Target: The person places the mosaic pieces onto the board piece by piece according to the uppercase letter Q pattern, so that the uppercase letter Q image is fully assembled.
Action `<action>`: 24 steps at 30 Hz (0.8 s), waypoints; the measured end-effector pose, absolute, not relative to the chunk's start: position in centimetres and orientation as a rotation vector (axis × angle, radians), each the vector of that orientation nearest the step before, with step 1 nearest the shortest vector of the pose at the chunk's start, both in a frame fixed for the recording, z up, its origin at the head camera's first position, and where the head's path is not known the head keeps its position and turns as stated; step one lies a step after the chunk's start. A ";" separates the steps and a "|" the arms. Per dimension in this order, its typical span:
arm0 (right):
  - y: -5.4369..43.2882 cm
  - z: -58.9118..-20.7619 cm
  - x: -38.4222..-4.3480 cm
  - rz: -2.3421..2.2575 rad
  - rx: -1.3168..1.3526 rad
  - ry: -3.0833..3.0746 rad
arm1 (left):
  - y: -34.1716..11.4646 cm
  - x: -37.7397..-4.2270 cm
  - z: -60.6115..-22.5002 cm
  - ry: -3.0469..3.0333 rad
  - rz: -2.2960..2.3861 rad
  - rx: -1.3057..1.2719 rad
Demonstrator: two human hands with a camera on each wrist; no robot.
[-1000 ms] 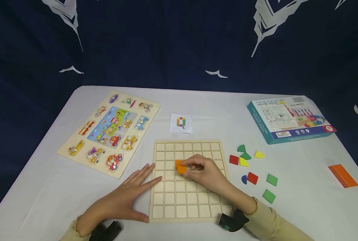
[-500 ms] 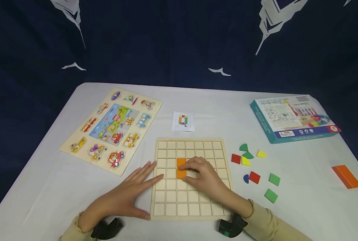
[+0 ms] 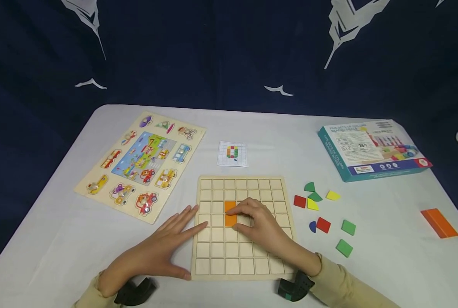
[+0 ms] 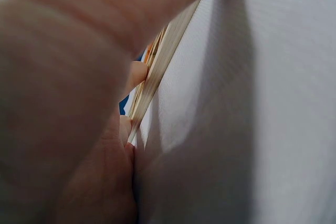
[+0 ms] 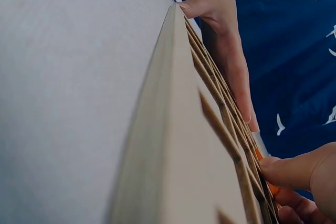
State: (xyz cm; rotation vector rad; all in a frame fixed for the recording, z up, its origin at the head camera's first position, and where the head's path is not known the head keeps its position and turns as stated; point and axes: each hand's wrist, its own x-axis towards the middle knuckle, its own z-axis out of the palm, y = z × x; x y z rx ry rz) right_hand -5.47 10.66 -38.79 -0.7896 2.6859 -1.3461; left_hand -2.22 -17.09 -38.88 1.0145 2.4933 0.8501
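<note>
While the left hand point(image 3: 161, 248) lies with fingers spread along the left edge of the square pale-wood grid board point(image 3: 232, 266), thumb at the near left corner, the right hand point(image 3: 261, 222) pinches the lower orange square tile point(image 3: 230, 220) between thumb and forefinger. That tile lies at the third column from the left, fourth row from the far side; whether it sits fully down in its cell cannot be told. Directly beyond it, third row: the upper orange square tile point(image 3: 230, 206).

Just past the board's far edge, a small white paper card point(image 3: 232, 154) printed with a fine grid and a coloured figure. Right of the board, loose on the white cloth-covered surface point(image 3: 59, 256): two red square tiles point(image 3: 323, 225), a dark blue half-round tile point(image 3: 312, 226) close by the nearer red, two green square tiles point(image 3: 344, 248), two green curved-edged tiles point(image 3: 309, 187), two yellow curved-edged tiles point(image 3: 332, 195). Farther right, an orange oblong block point(image 3: 439, 223); behind, a teal-and-white cardboard box point(image 3: 353, 147). Far left, slantwise, a pale wooden picture puzzle point(image 3: 152, 217).
</note>
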 end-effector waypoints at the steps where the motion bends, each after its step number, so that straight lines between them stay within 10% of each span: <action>1: 10.6 -38.8 -5.5 -1.348 -0.789 2.683 | -17.1 -2.2 -38.9 2.499 0.849 1.020; 24: 22.1 -33.4 -8.2 -1.743 -0.455 2.775 | -17.2 -2.2 -39.1 2.509 0.879 1.067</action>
